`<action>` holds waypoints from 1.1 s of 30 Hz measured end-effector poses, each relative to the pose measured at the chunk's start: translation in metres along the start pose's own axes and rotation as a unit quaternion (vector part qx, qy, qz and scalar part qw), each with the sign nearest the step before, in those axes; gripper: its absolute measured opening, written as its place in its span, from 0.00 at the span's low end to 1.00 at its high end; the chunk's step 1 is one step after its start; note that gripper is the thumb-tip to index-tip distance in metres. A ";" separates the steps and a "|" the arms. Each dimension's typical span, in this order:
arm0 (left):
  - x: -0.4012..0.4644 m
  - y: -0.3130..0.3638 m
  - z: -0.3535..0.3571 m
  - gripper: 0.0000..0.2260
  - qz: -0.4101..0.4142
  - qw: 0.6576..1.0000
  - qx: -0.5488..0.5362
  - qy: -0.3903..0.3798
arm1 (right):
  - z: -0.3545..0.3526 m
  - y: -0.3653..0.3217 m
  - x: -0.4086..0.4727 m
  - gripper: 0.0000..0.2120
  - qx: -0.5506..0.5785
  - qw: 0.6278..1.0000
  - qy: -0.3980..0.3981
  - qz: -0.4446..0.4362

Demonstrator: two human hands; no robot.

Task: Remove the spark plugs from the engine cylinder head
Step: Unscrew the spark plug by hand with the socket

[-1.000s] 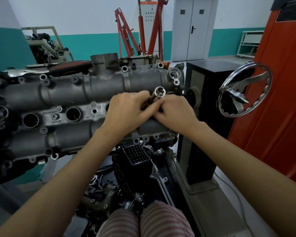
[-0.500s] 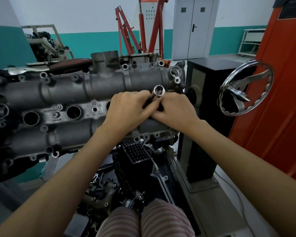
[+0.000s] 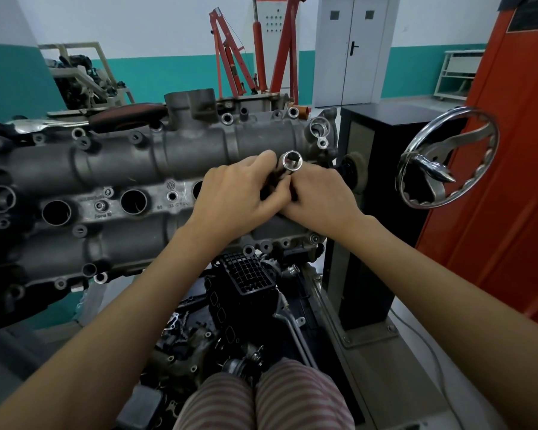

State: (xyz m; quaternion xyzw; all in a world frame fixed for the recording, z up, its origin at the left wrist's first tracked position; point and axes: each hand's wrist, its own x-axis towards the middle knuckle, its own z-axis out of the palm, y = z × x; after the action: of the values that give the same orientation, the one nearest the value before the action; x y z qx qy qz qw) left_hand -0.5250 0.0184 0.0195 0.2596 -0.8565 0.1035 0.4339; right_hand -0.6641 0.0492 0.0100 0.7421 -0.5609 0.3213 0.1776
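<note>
The grey cylinder head [image 3: 112, 169] fills the left and middle of the head view, with a row of round spark plug wells [image 3: 133, 201] along its centre. Both hands meet over the rightmost well, which they hide. My left hand [image 3: 239, 193] and my right hand [image 3: 322, 197] both grip a long spark plug socket [image 3: 291, 162]. Its shiny open end points up toward me between the hands, and its dark shaft runs down under my fingers. No spark plug is visible.
A chrome handwheel [image 3: 448, 156] on a black stand [image 3: 370, 193] sits right of the head, beside an orange cabinet [image 3: 510, 181]. Black engine parts [image 3: 246, 293] lie below the head above my striped knees. A red-handled tool [image 3: 128, 114] rests on the head's far edge. Red hoist behind.
The hands and the socket stay over the same well, with only slight shifts of fingers and view.
</note>
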 end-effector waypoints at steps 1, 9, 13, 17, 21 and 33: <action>0.000 -0.001 0.000 0.20 0.005 1.000 0.007 0.001 | 0.000 0.001 0.000 0.11 -0.002 1.000 -0.004 0.007; -0.001 -0.004 0.003 0.22 -0.004 1.000 0.014 0.023 | 0.000 0.000 -0.001 0.13 -0.010 1.000 0.006 0.014; 0.000 -0.005 0.002 0.23 0.009 0.999 0.004 0.036 | 0.000 0.000 -0.002 0.09 -0.016 1.000 0.006 0.009; -0.001 -0.005 0.002 0.25 -0.004 1.000 0.007 0.015 | -0.001 -0.004 -0.003 0.10 -0.003 0.999 0.030 -0.011; -0.001 -0.004 0.000 0.21 0.003 1.000 0.003 0.016 | -0.002 -0.003 -0.001 0.20 -0.008 1.000 0.010 -0.009; -0.001 -0.003 0.002 0.16 0.011 0.999 0.002 0.036 | 0.001 -0.001 -0.001 0.19 -0.026 1.000 0.002 0.004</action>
State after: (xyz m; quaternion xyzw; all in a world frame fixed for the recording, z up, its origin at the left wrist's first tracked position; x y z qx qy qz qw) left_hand -0.5245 0.0152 0.0170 0.2468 -0.8430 0.1191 0.4629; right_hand -0.6633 0.0501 0.0089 0.7342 -0.5720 0.3085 0.1967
